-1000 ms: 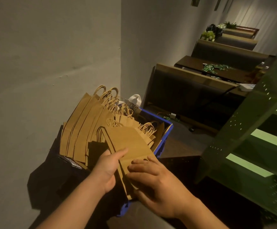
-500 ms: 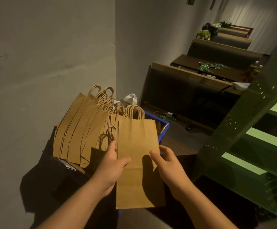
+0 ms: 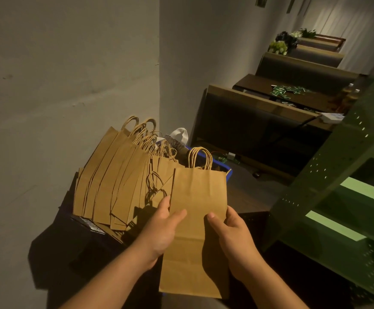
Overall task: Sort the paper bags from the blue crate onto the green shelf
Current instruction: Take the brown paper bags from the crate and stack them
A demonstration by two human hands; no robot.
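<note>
Both hands hold one flat brown paper bag with twisted paper handles (image 3: 198, 208) upright, just in front of the blue plastic crate (image 3: 225, 168). The left hand (image 3: 159, 230) pinches the bag's left edge, the thumb on its front and the fingers behind it. The right hand (image 3: 233, 233) grips the right edge in the same way, the thumb lying on the front. A leaning stack of the same brown paper bags (image 3: 114, 181) stands in the crate, left of the held bag. The green perforated metal shelf (image 3: 337, 175) stands to the right of the crate, well apart from the held bag.
</note>
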